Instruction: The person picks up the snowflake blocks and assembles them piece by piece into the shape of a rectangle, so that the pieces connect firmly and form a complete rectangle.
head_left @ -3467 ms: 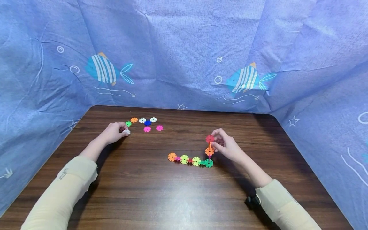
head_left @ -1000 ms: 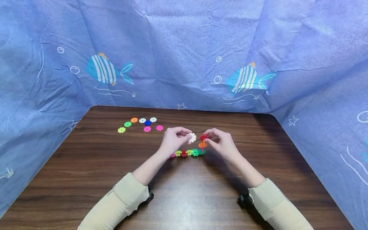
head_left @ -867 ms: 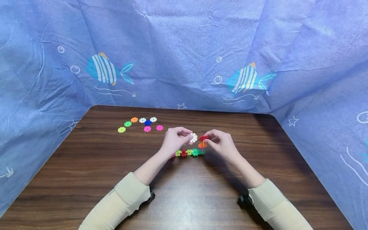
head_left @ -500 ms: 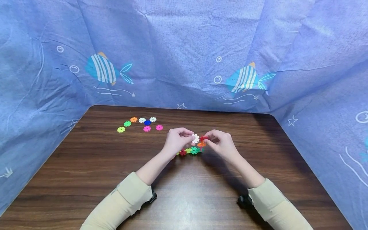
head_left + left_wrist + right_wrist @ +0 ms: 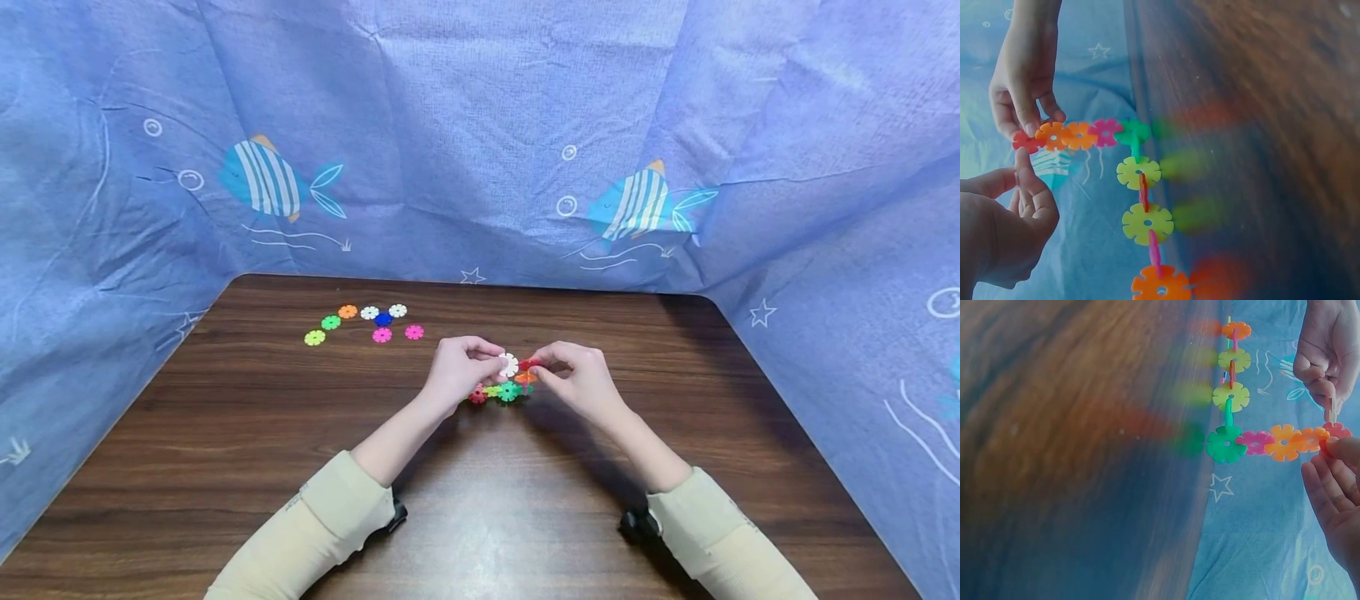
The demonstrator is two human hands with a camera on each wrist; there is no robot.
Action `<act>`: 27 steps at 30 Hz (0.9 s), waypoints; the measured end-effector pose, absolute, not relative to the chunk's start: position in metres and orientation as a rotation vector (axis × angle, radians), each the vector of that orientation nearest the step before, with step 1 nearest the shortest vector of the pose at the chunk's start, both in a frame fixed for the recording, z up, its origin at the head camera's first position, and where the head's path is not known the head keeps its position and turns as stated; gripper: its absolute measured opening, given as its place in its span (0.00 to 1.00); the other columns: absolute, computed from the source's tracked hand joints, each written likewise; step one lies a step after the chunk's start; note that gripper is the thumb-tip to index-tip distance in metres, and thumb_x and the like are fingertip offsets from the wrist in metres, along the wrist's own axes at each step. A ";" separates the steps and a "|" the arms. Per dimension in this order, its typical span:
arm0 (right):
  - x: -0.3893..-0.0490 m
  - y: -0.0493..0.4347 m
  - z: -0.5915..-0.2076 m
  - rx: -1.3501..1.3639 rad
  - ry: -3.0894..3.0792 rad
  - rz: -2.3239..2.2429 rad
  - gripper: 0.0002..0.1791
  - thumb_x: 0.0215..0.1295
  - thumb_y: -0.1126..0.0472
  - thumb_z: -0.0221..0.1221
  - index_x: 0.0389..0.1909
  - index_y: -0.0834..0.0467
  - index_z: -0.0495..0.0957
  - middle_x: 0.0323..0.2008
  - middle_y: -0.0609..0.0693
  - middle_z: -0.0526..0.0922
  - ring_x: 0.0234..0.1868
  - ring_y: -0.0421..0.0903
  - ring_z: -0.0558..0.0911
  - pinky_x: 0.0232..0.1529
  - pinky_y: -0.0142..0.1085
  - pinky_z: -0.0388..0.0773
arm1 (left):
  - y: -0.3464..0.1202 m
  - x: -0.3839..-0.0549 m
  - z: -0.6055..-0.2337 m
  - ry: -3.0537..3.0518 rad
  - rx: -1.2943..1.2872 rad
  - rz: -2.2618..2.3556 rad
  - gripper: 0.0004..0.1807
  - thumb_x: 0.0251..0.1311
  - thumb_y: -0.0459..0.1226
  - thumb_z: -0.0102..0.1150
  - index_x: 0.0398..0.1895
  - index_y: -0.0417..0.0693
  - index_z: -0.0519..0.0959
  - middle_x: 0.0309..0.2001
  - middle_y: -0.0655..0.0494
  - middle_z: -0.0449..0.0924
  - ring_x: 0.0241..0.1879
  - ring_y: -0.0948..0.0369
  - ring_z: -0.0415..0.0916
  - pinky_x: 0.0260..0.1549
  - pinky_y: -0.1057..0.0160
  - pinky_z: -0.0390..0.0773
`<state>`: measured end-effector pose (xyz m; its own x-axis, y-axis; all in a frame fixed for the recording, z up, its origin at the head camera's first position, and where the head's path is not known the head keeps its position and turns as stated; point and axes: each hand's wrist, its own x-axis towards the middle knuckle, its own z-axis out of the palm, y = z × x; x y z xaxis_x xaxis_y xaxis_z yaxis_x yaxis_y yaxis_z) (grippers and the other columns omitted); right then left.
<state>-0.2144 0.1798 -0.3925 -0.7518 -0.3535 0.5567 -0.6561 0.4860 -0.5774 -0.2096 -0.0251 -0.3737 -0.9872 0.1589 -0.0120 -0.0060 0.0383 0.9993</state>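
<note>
My left hand (image 5: 459, 368) pinches a white notched disc (image 5: 510, 364) between thumb and fingers. Facing it, my right hand (image 5: 581, 375) pinches a red notched disc (image 5: 527, 364), the end piece of a linked chain. In the right wrist view the white disc (image 5: 1333, 412) appears edge-on against the red disc (image 5: 1337, 430); how deep their slots sit is hidden by fingers. From the red one, orange discs (image 5: 1065, 136), a pink disc (image 5: 1106, 132) and a green disc (image 5: 1134, 132) run to a corner. There the chain turns through yellow discs (image 5: 1147, 223) to an orange end disc (image 5: 1162, 289).
Loose notched discs lie at the table's back left: a yellow disc (image 5: 315, 337), a green disc (image 5: 331, 322), an orange disc (image 5: 347, 311), a blue disc (image 5: 383, 319), plus white and pink ones. A blue fish-print curtain (image 5: 480, 150) surrounds the brown table (image 5: 225, 467).
My left hand has carried the white disc from the back left across to the red disc. My right hand has shifted slightly left, turning the red disc; lately the two discs have closed together.
</note>
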 end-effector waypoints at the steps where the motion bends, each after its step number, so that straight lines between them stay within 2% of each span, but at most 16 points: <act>1: -0.214 0.180 -0.392 0.847 -2.370 1.146 0.07 0.52 0.69 0.68 0.32 0.58 0.84 0.30 0.48 0.86 0.31 0.40 0.84 0.31 0.30 0.81 | -0.025 -0.209 -0.374 2.181 0.159 2.092 0.09 0.54 0.29 0.65 0.37 0.32 0.82 0.30 0.41 0.84 0.21 0.58 0.82 0.26 0.59 0.83; 2: -0.214 0.179 -0.392 0.850 -2.364 1.143 0.07 0.51 0.69 0.68 0.32 0.58 0.84 0.30 0.47 0.86 0.31 0.40 0.84 0.31 0.30 0.81 | -0.025 -0.212 -0.377 2.183 0.154 2.095 0.09 0.53 0.30 0.65 0.37 0.33 0.82 0.29 0.42 0.84 0.20 0.61 0.82 0.25 0.60 0.82; 7: -0.214 0.179 -0.393 0.847 -2.357 1.141 0.07 0.51 0.69 0.68 0.31 0.58 0.84 0.30 0.46 0.85 0.30 0.40 0.83 0.30 0.29 0.81 | -0.026 -0.211 -0.377 2.206 0.152 2.087 0.07 0.54 0.30 0.65 0.35 0.34 0.82 0.28 0.43 0.84 0.20 0.61 0.82 0.22 0.59 0.82; 17: -0.212 0.178 -0.392 0.862 -2.349 1.159 0.06 0.53 0.68 0.68 0.31 0.56 0.84 0.29 0.45 0.85 0.30 0.38 0.83 0.29 0.29 0.81 | -0.025 -0.209 -0.379 2.149 0.121 2.101 0.08 0.55 0.31 0.65 0.37 0.33 0.82 0.30 0.41 0.84 0.23 0.59 0.83 0.32 0.53 0.83; 27: -0.209 0.173 -0.392 0.851 -2.284 1.135 0.04 0.52 0.65 0.69 0.29 0.56 0.85 0.27 0.45 0.86 0.26 0.37 0.82 0.27 0.27 0.78 | -0.021 -0.203 -0.378 2.150 0.092 2.096 0.07 0.55 0.29 0.63 0.37 0.34 0.82 0.29 0.44 0.84 0.21 0.61 0.82 0.34 0.52 0.83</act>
<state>-0.2089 0.1726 -0.3920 -0.7090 -0.3260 0.6254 -0.6953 0.4716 -0.5424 -0.2034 -0.0212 -0.3784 -0.9887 0.1391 -0.0557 -0.0522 0.0288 0.9982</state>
